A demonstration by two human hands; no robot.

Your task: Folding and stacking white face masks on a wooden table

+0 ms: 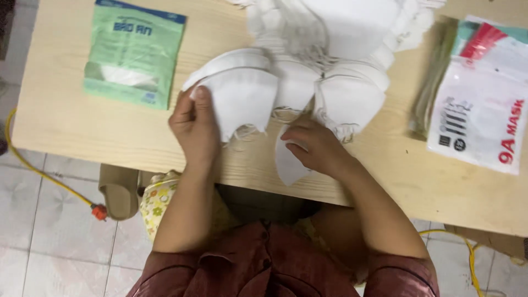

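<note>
Down at the near edge of the wooden table (66, 118), the left hand (193, 127) pinches the rim of a white folded face mask (242, 99), thumb on top and fingers curled beneath it, so the mask is firmly held. Just beside it, the right hand (314, 147) presses flat on another white mask piece (287, 165) that overhangs the near edge; its fingers lie closed over the piece, though whether they truly clasp it I cannot tell. Loose elastic strings trail from the masks between the two hands.

Beyond the hands, toward the far edge, a heap of white masks (335, 33) spreads across the middle of the table, touching the mask that the left hand holds.

Toward the far left corner lies a flat rectangular green packet (135, 52) with a dark blue strip along its top and a clear window showing white inside. At the right edge rests a stack of white plastic mask bags (484, 115) with red lettering, a black striped block and a red-and-teal band, their edges fanned greenish on the left.
</note>
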